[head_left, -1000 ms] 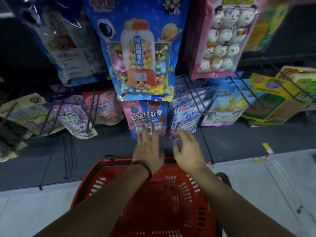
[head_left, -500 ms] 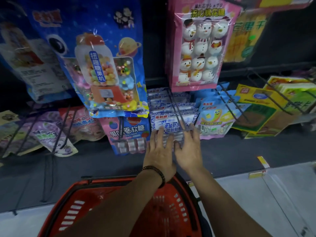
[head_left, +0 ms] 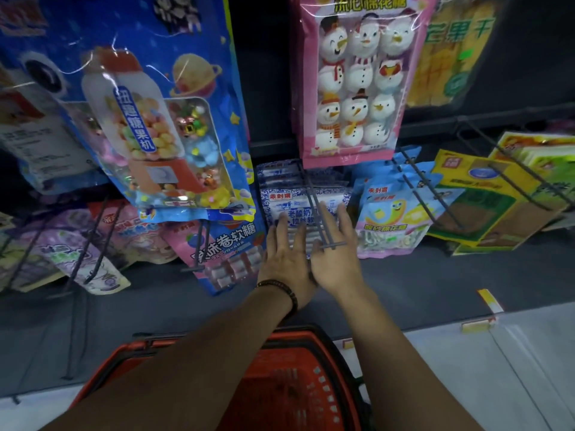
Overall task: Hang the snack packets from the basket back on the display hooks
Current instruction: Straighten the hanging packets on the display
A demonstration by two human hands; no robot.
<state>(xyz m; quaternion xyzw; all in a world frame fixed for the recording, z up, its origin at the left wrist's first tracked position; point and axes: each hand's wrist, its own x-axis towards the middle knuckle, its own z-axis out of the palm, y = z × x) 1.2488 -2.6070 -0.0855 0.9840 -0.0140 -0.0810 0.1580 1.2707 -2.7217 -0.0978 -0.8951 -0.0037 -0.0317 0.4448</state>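
Note:
A blue-and-white snack packet point(head_left: 294, 202) hangs at the front of a stack on a double wire hook point(head_left: 312, 197) in the lower row. My left hand point(head_left: 284, 258), with a bead bracelet at the wrist, lies flat on the packet's lower part with its fingers spread. My right hand point(head_left: 337, 259) lies flat beside it, thumbs touching, and the hook's prongs and end bar cross above its fingers. Neither hand grips anything. The red basket point(head_left: 298, 381) stands below my forearms, its inside mostly hidden.
A pink-and-blue candy packet point(head_left: 227, 253) hangs to the left, a blue-and-yellow packet point(head_left: 389, 219) to the right, then yellow-green packets point(head_left: 485, 197). Large gumball point(head_left: 155, 126) and snowman point(head_left: 354, 88) bags hang above. Bare wire hooks point(head_left: 417, 185) jut out on the right.
Both hands moved right from the pink-and-blue candy packet to the blue-and-white packet and now press flat on it. The view shifted right and came closer to the shelf.

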